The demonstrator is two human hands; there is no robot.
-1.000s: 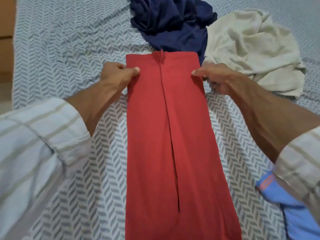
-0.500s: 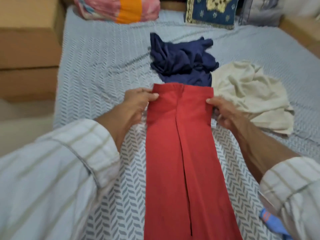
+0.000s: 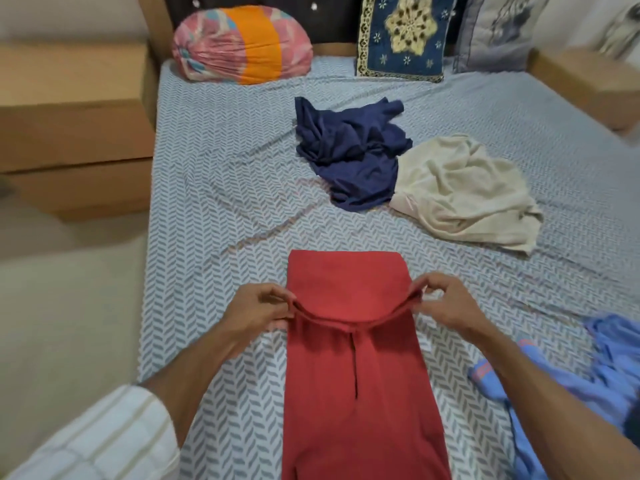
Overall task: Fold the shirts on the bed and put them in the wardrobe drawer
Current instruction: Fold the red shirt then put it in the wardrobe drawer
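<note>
A red shirt (image 3: 349, 375), folded into a long narrow strip, lies on the bed in front of me. My left hand (image 3: 258, 308) pinches its left corner and my right hand (image 3: 446, 303) pinches its right corner. Between them the top end is lifted and doubled back toward me, sagging in the middle, with a fold line farther up. A crumpled navy shirt (image 3: 353, 150) and a crumpled cream shirt (image 3: 460, 188) lie beyond it. A light blue shirt (image 3: 588, 386) lies at the right, partly behind my right forearm.
The bed sheet (image 3: 214, 202) has a grey chevron print. At the headboard stand a pink and orange bundle (image 3: 242, 46), a blue embroidered cushion (image 3: 401, 36) and a grey pillow (image 3: 498, 32). A brown bedside cabinet (image 3: 72, 126) stands left of the bed; floor shows below it.
Both hands have drawn the red shirt's far end toward me, folding it over the strip. The view has tilted up, bringing the headboard and pillows into sight.
</note>
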